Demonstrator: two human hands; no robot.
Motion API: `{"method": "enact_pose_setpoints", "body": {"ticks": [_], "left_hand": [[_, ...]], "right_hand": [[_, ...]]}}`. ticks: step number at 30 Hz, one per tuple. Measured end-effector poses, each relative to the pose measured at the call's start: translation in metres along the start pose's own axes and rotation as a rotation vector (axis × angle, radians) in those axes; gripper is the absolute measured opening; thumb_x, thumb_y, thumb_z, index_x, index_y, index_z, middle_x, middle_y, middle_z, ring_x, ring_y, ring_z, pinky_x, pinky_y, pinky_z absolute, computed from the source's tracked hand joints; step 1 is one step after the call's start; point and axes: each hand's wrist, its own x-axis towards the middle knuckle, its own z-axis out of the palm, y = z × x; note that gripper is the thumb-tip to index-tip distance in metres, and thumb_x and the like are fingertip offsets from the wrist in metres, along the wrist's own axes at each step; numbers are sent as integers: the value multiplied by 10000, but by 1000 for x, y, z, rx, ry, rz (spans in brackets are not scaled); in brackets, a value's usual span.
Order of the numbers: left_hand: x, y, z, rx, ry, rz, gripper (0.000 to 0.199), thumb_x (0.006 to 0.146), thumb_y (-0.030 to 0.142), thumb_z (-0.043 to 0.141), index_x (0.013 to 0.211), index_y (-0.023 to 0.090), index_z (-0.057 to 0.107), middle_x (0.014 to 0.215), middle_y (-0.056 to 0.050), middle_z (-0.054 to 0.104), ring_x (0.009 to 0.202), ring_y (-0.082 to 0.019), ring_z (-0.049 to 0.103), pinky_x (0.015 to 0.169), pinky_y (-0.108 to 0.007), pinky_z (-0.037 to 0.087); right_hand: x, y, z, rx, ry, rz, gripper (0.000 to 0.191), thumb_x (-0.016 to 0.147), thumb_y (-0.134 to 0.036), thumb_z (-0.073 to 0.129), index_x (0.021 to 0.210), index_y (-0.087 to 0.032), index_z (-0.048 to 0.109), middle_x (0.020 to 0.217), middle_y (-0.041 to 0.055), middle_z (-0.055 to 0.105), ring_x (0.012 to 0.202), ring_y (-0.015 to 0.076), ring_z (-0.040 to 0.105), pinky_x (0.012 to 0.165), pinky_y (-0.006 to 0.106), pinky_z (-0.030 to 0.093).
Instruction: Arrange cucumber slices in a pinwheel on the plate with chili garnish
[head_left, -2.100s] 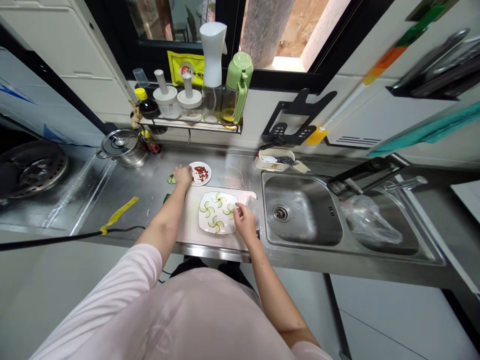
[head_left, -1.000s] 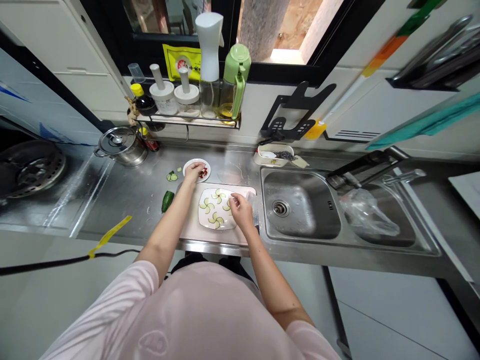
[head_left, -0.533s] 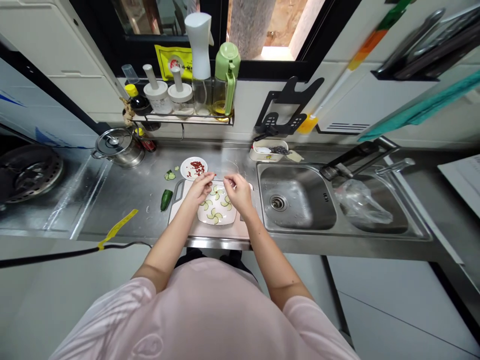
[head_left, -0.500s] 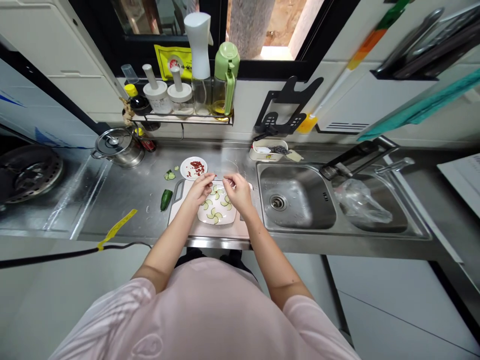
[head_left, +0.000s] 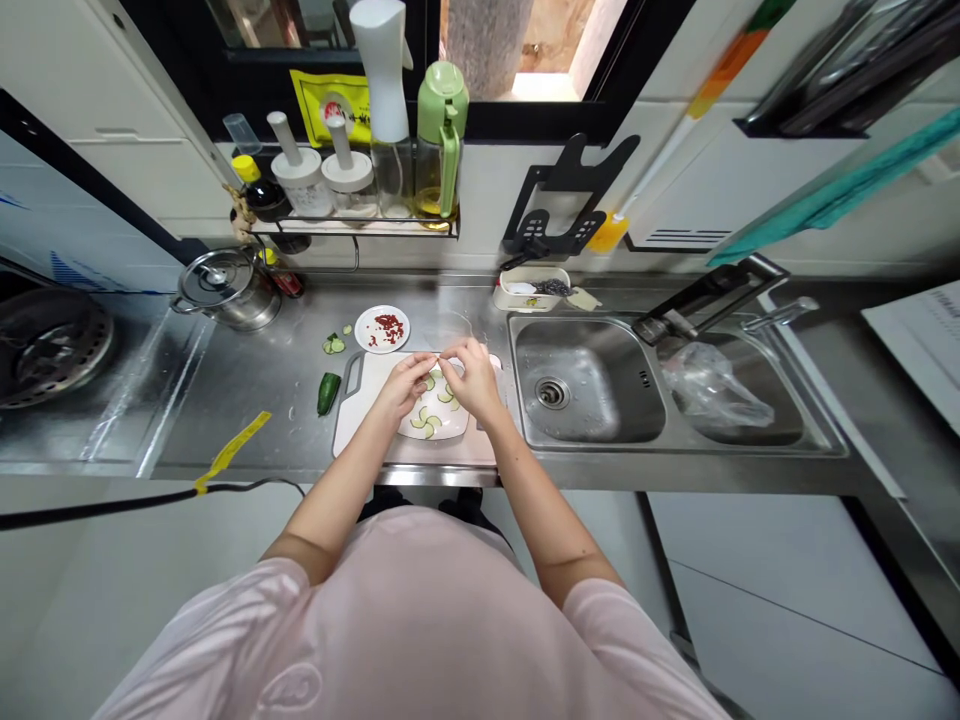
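Note:
My left hand (head_left: 408, 384) and my right hand (head_left: 472, 380) meet fingertip to fingertip above a white plate (head_left: 448, 432). Both are closed in a pinch; whatever lies between the fingers is too small to make out. Thin cucumber slices (head_left: 426, 421) are arranged on the plate in pinwheel shapes, partly hidden by my hands. Under the plate lies a pale cutting board (head_left: 361, 402) with a grey handle. Just behind it, a small round dish (head_left: 363, 326) holds chopped red pieces. A cucumber stub (head_left: 328, 393) and some cucumber scraps (head_left: 334, 344) are left of the board.
A double sink (head_left: 592, 385) is to the right, with a plastic bag (head_left: 716, 385) in its far basin. A lidded pot (head_left: 229, 290) stands at the back left. Above the counter, a rack (head_left: 352, 228) carries bottles and jars. A yellow-tagged cable (head_left: 232, 450) hangs at the front left.
My hands have come together, their fingertips now touching or nearly so, where a gap was before. The whole view has shifted slightly. Plate, dish and cucumber stub stay in place.

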Motion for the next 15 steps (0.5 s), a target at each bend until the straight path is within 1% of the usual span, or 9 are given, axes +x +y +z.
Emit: {"method": "enact_pose_setpoints", "body": {"ticks": [7, 9, 12, 15], "left_hand": [[0, -3, -2, 15, -10, -3, 379, 576, 326, 856, 846, 163, 645, 753, 25, 548, 550, -12, 436, 396, -132, 219], [0, -2, -3, 42, 18, 9, 389, 596, 351, 842, 882, 173, 648, 766, 19, 558, 561, -21, 454, 404, -138, 230], [1, 0, -6, 186, 125, 99, 370, 627, 361, 812, 909, 181, 653, 758, 15, 571, 573, -37, 475, 434, -151, 270], [3, -5, -14, 409, 192, 251, 312, 638, 318, 795, 884, 180, 663, 780, 5, 604, 629, -64, 512, 547, -176, 375]], "right_hand": [[-1, 4, 3, 23, -24, 0, 180, 924, -283, 486, 905, -202, 646, 988, 71, 582, 971, 227, 495, 910, 361, 382], [-2, 6, 2, 26, -25, 4, 182, 922, -279, 483, 910, -204, 648, 984, 70, 585, 975, 229, 495, 913, 365, 379], [-4, 12, 0, 5, -33, 31, 181, 919, -291, 492, 909, -208, 652, 998, 72, 587, 995, 236, 491, 911, 370, 376], [-10, 27, 0, -38, -60, 57, 174, 919, -288, 501, 895, -209, 655, 973, 66, 587, 1000, 235, 484, 906, 362, 371]]}}
